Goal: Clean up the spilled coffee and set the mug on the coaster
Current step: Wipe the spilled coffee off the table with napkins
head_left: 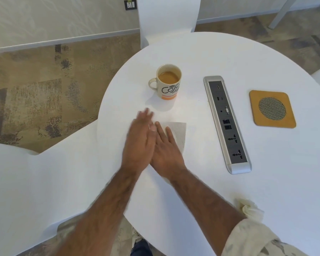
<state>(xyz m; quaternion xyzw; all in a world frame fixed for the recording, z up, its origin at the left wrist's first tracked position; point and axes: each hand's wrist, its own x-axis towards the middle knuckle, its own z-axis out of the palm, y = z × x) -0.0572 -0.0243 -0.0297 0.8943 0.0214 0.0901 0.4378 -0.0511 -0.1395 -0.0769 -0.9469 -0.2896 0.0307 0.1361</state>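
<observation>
Paper napkin [177,134] on white table [192,200], right hand [166,152] flat upon it, left hand [139,143] straight-fingered alongside, neither gripping: best pressed firmly, wiped inward, clear of far mug [169,83].

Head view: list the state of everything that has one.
Square cork coaster: bare.
Cream ceramic coffee mug: upright, holding coffee, off the coaster.
Left hand: fingers straight, blurred.
Right hand: fingers straight, pressing down.
White paper napkin: flat under that hand.
Stained tissue: crumpled.
Silver socket strip: nothing plugged in.

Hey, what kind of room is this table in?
Probably an office meeting room: a round white table with a built-in power and data strip, a white chair, patterned carpet.
</observation>
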